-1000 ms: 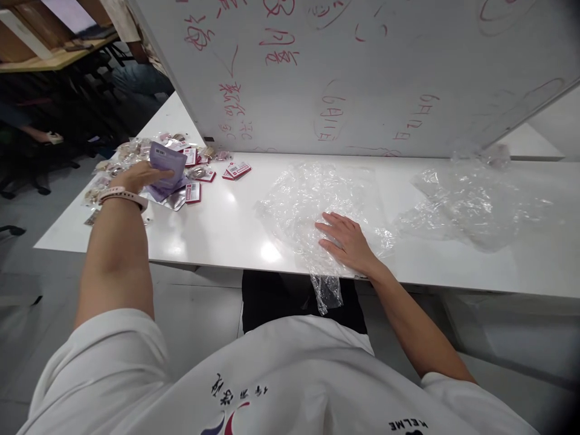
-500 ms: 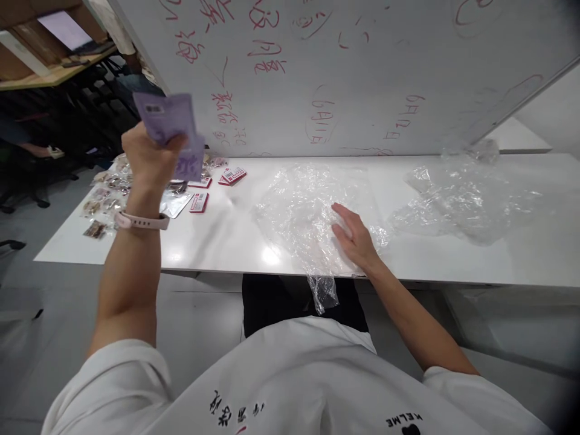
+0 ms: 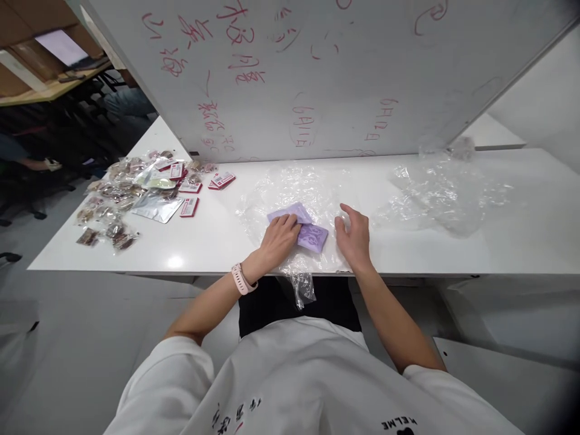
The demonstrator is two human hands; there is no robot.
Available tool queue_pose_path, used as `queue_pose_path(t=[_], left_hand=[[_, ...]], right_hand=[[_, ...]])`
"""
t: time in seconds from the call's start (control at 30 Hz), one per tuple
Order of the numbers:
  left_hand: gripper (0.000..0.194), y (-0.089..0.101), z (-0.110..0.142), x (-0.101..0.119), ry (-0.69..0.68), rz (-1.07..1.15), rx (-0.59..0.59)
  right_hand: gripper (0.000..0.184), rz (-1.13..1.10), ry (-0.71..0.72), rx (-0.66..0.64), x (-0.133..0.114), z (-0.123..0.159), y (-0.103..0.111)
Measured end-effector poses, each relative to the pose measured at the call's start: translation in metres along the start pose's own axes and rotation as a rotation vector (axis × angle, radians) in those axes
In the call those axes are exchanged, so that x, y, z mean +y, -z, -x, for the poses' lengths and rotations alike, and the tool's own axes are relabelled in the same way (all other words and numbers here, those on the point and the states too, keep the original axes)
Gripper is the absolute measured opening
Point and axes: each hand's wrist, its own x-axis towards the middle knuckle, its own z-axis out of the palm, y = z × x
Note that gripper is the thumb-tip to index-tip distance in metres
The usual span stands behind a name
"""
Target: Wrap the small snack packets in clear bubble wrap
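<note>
My left hand [image 3: 277, 243], with a pink wristband, has its fingers closed over two purple packets at the middle of the table. One packet [image 3: 313, 239] shows a darker printed pattern; the other packet [image 3: 296, 211] lies behind it, partly covered by my fingers. Both rest on a crumpled clear plastic bag [image 3: 294, 184], whose narrow end hangs over the table's front edge. Just right of the packets, my right hand [image 3: 354, 235] touches or hovers over the bag's edge, thumb and forefinger apart and nothing in it.
Several small clear-wrapped packs [image 3: 122, 187] are heaped on the left of the white table [image 3: 217, 241]. Red-and-white boxes [image 3: 189, 207] and a silver pouch [image 3: 157, 206] lie beside them. More crumpled plastic [image 3: 446, 199] is at the right. A whiteboard [image 3: 272, 121] stands along the back.
My left hand has come down and right from above the left heap, bringing the purple packets onto the plastic bag. My right hand has stayed near the bag's right side, its fingers now pointing more upward.
</note>
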Motion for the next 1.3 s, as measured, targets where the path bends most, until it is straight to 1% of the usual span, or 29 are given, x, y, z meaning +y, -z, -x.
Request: queue_pose_path(t=[0.07,0.13,0.23,0.33,0.4,0.47,0.53,0.57,0.6,0.67,0.73,0.8,0.83,0.9,0.97,1.0,1.07,1.13,1.2,1.23,1.3], left_hand=[[0.031,-0.001,0.007,-0.006,0.025,0.091,0.052],[0.036,-0.003,0.013,-0.010,0.090,0.227,0.117],[0.042,-0.007,0.020,-0.012,0.232,0.493,0.216],[0.040,-0.008,0.024,-0.012,0.342,0.792,0.286],[0.032,-0.008,0.025,-0.014,0.463,0.984,0.318],[0.024,-0.009,0.024,-0.017,0.622,1.130,0.351],[0.021,-0.010,0.023,-0.021,0.745,1.239,0.399],[0.021,-0.010,0.023,-0.023,0.773,1.295,0.425],[0.023,-0.010,0.023,-0.024,0.785,1.356,0.450],[0.028,-0.009,0.024,-0.026,0.793,1.479,0.506],[0.033,-0.007,0.025,-0.027,0.787,1.591,0.568],[0.035,-0.004,0.026,-0.027,0.778,1.670,0.627],[0.037,-0.003,0.026,-0.028,0.772,1.695,0.649],[0.038,-0.001,0.027,-0.027,0.764,1.722,0.670],[0.040,-0.001,0.027,-0.027,0.765,1.733,0.674],[0.041,0.000,0.027,-0.027,0.765,1.741,0.667],[0.041,0.000,0.027,-0.028,0.775,1.755,0.645],[0.038,-0.001,0.028,-0.028,0.804,1.757,0.626],[0.035,-0.001,0.028,-0.028,0.836,1.747,0.628],[0.035,-0.002,0.028,-0.029,0.842,1.741,0.628],[0.034,-0.003,0.027,-0.029,0.844,1.719,0.637]], right_hand=[[0.042,0.023,0.008,-0.032,-0.002,0.000,0.000],[0.042,0.035,0.017,-0.032,-0.003,0.000,0.002],[0.044,0.073,0.023,-0.005,0.001,0.000,0.010],[0.045,0.191,0.011,0.014,0.009,-0.001,0.022],[0.045,0.285,0.007,-0.030,0.012,-0.003,0.028],[0.044,0.362,0.030,-0.123,0.009,-0.005,0.030],[0.042,0.383,0.067,-0.216,0.002,-0.006,0.028],[0.039,0.355,0.083,-0.253,-0.003,-0.007,0.026],[0.036,0.291,0.086,-0.284,-0.007,-0.008,0.025],[0.032,0.062,0.047,-0.304,-0.013,-0.012,0.023],[0.030,-0.215,-0.056,-0.270,-0.015,-0.018,0.023],[0.033,-0.385,-0.182,-0.230,-0.014,-0.024,0.025],[0.036,-0.405,-0.231,-0.232,-0.013,-0.027,0.024],[0.041,-0.360,-0.288,-0.273,-0.011,-0.033,0.020],[0.042,-0.312,-0.312,-0.305,-0.011,-0.039,0.010],[0.042,-0.323,-0.319,-0.305,-0.012,-0.042,0.004],[0.035,-0.405,-0.320,-0.274,-0.014,-0.050,-0.007],[0.024,-0.494,-0.291,-0.220,-0.014,-0.060,-0.013],[0.017,-0.513,-0.246,-0.130,-0.011,-0.073,-0.006],[0.016,-0.497,-0.219,-0.079,-0.008,-0.080,0.002],[0.015,-0.449,-0.173,0.020,0.000,-0.097,0.028]])
